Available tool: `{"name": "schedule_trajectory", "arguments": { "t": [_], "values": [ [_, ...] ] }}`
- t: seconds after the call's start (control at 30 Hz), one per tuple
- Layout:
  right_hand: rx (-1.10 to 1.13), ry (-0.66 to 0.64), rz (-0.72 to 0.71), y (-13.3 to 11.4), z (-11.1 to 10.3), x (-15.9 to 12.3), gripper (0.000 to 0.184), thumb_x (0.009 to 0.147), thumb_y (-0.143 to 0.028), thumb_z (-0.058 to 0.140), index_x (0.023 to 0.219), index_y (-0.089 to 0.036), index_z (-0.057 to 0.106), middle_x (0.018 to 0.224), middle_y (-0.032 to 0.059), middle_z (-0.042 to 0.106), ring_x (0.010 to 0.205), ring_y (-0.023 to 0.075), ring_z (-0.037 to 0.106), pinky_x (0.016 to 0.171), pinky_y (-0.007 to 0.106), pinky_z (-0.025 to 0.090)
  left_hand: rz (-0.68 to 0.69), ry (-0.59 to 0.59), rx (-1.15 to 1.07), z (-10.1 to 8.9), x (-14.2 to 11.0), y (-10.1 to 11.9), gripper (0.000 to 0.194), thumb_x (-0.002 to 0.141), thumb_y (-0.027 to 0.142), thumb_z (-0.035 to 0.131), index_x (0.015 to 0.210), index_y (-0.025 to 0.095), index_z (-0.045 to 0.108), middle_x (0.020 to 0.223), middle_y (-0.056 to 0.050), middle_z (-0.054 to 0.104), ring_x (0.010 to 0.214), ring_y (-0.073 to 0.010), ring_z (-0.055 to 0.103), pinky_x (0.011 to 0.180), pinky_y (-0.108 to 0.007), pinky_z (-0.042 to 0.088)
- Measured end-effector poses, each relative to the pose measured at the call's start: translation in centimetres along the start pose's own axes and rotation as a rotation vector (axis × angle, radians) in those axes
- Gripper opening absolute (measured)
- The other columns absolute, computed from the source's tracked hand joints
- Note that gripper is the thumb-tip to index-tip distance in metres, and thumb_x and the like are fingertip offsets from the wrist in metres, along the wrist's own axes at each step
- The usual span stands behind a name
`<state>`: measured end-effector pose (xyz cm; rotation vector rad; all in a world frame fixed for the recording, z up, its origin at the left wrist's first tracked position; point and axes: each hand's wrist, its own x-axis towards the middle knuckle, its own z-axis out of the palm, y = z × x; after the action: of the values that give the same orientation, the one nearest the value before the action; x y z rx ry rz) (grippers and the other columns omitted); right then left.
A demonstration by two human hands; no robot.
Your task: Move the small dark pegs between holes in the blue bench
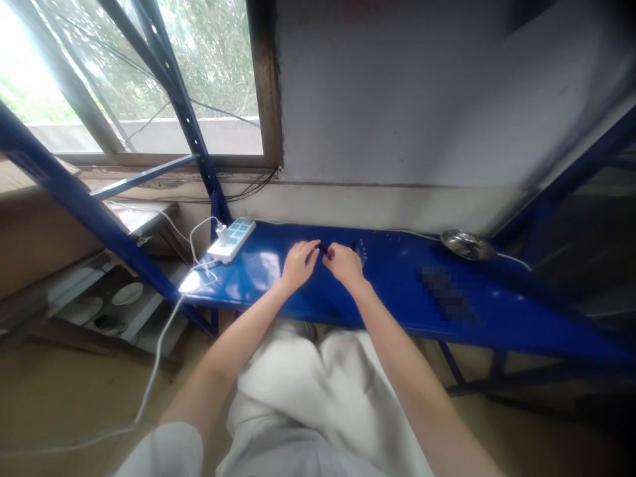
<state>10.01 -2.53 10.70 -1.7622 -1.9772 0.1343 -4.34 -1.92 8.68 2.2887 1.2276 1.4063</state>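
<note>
A small, dark, narrow piece [322,248] is between my two hands, above the blue tabletop; it is too small to name. My right hand [345,264] has its thumb and fingers closed around one end of it. From the other side, my left hand [299,264] reaches the opposite end with its fingertips, the fingers bent in toward the thumb. Just beyond my right hand, several tiny clear or pale pieces [363,250] lie on the table in a small group, with another thin dark bit [354,246] beside them.
A white power strip [232,240] with a plugged-in charger stands at the table's left end, its cord hanging off the edge. A shiny metal dish [467,244] sits at the back right. A blurred-out item [447,295] lies nearer. Blue frame posts [183,112] rise at the left.
</note>
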Motion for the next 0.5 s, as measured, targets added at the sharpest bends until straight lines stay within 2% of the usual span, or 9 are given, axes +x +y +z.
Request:
{"name": "schedule_trajectory", "arguments": {
  "t": [0.1,0.27,0.37,0.5],
  "values": [
    [0.021,0.024,-0.016,0.1,0.3,0.0,0.010,0.079,-0.027,0.049,0.075,-0.020,0.055,0.074,0.0021,0.061,0.064,0.0139,0.055,0.050,0.023,0.028,-0.125,0.032,-0.122,0.1,0.6,0.2,0.020,0.082,0.028,0.052,0.097,0.020,0.062,0.094,-0.006,0.062,0.080,-0.0132,0.056,0.077,-0.028,0.044],
    [0.060,0.091,-0.031,0.0,0.4,-0.1,0.014,0.081,-0.031,0.047,0.077,-0.020,0.055,0.075,0.0016,0.061,0.065,0.0139,0.054,0.052,0.023,0.030,-0.402,-0.006,-0.335,0.7,1.3,-0.1,0.025,0.070,0.031,0.064,0.090,0.016,0.064,0.087,-0.005,0.064,0.073,-0.0119,0.056,0.068,-0.024,0.045],
    [0.058,0.087,-0.033,0.2,0.6,-0.1,0.014,0.081,-0.031,0.047,0.077,-0.020,0.055,0.076,0.0018,0.061,0.064,0.0139,0.053,0.052,0.023,0.030,-0.466,-0.041,-0.382,1.2,1.4,-0.6,0.021,0.067,0.033,0.066,0.078,0.015,0.065,0.081,-0.005,0.064,0.072,-0.0124,0.056,0.067,-0.024,0.045],
    [0.031,0.079,-0.044,0.8,1.2,-0.1,0.013,0.081,-0.029,0.046,0.078,-0.020,0.056,0.077,0.0024,0.061,0.063,0.0140,0.052,0.052,0.024,0.030,-0.505,-0.054,-0.362,1.7,1.4,-0.7,0.019,0.066,0.032,0.066,0.072,0.014,0.064,0.077,-0.004,0.063,0.070,-0.0121,0.055,0.065,-0.024,0.043]
  ]
}}
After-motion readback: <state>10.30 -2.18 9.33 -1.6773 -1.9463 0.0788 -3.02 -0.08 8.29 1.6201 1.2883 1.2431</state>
